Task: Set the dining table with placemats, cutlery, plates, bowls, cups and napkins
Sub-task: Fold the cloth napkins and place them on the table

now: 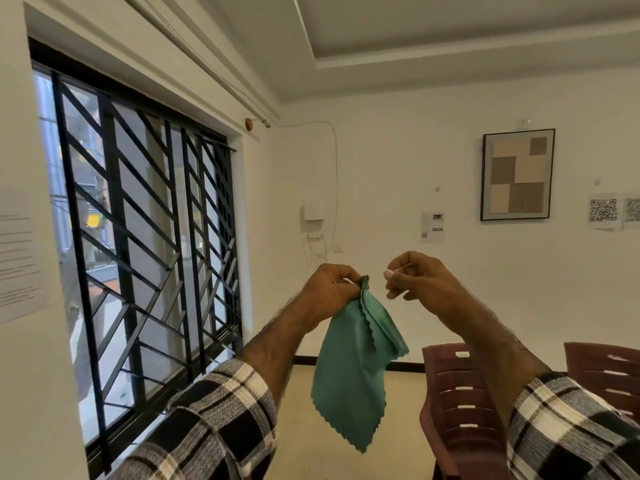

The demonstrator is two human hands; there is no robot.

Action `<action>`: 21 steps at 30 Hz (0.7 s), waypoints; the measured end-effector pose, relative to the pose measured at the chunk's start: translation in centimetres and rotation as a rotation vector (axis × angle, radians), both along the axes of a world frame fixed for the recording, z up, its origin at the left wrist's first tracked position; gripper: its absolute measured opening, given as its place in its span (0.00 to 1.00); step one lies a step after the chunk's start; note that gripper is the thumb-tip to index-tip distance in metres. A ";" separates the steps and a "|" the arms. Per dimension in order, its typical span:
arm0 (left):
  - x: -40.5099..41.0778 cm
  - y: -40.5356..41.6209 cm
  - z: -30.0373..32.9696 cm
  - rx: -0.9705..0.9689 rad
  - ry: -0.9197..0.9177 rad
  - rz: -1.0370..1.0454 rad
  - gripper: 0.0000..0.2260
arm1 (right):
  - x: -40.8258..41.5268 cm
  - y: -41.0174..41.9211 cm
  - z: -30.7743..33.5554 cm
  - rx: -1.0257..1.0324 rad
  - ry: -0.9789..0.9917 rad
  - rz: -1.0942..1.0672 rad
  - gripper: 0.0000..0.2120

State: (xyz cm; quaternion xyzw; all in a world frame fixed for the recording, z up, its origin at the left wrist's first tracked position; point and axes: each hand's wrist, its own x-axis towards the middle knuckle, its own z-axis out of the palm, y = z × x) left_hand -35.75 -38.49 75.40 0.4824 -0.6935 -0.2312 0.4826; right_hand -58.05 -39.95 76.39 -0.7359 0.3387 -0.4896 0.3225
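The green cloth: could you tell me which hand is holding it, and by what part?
The left hand pinches the cloth by its top corner; the rest hangs free. The right hand, fingers curled, holds nothing.

Matt woven green cloth napkin (353,368); glossy maroon plastic chair (460,410).

Soft daylight enters through the barred window (138,216); wide-angle distortion bends the edges.

Open air is lying across the middle of the frame, between both raised hands and the far wall. 2 maroon chairs (464,407) are crowding the lower right, and the barred window (138,216) is closing off the left side.
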 end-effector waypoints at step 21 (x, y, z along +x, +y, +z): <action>2.5 1.2 1.2 -0.080 0.030 -0.173 0.08 | 2.0 0.8 -1.2 -0.131 -0.005 -0.045 0.07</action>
